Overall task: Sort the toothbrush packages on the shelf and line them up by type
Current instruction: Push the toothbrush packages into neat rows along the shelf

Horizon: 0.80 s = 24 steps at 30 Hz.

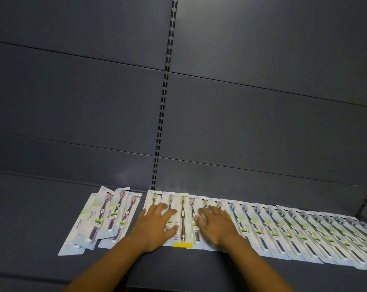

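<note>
— While both hands lie flat on the middle group, which way do those packs run?

— Lengthwise from near to far, brush heads at the far end by the back panel (262,127). The brown-handled packages (183,220) sit side by side on the shelf (41,218), edges touching or slightly overlapped. The left hand (157,223) covers the left part of that group, the right hand (215,223) the right part, and one pack shows bare between them.

— Are they gripping anything?

— No. Fingers on both are spread and fairly straight, pressing down on the cards; nothing is pinched or curled round.

— And the other types?

— The purple-handled packages (107,218) lie left of the left hand, fanned and overlapping, tilted off the near-to-far line. The dark blue-handled packages (283,230) run right of the right hand in a long shingled row to the frame edge.

— So which hand takes the untidy ones?

— I'd judge the left: the purple heap is just beside it, well apart from the right.

— How will they handle?

— Flat white card with a clear, glossy blister over each brush: thin, stiff, slippery on the smooth grey metal shelf. They should slide readily under a flat palm, but the overlapped ones may drag their neighbours.
</note>
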Motion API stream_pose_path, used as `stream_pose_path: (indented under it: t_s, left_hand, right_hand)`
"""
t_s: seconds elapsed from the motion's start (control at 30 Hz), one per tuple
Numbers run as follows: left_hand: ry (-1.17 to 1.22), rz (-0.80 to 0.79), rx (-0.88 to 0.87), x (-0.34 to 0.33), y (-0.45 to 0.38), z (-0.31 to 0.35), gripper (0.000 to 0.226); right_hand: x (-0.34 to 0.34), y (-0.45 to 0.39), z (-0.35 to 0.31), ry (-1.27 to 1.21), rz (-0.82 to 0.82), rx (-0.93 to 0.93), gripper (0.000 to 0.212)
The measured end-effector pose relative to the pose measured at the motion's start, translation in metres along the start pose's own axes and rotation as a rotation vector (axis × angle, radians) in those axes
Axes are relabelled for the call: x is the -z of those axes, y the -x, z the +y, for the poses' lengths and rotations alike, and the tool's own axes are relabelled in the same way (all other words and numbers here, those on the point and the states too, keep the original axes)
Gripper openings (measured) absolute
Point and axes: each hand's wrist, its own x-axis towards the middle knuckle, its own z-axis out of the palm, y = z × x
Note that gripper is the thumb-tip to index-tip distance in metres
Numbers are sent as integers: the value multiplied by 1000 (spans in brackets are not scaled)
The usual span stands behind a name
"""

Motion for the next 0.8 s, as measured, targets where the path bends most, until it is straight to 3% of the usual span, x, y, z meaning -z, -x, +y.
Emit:
stream_pose_path:
  t_s: [0.17, 0.27, 0.47, 0.57, 0.8]
  left_hand:
    - [-7, 154, 5, 34, 17, -35, 48]
    - [-24, 196, 85, 55, 36, -73, 45]
    - [-13, 98, 230, 62, 70, -130, 56]
    - [32, 36, 245, 55, 79, -140, 58]
    - [133, -8, 293, 48, 92, -146, 54]
  right_hand:
    - [5, -8, -58, -21, 113, 68, 57]
    - [-5, -14, -106, -83, 100, 134, 58]
    - [-23, -17, -195, -173, 47, 270, 52]
    - [-30, -15, -227, -181, -9, 308, 61]
    - [-54, -15, -259, -208, -125, 252, 61]
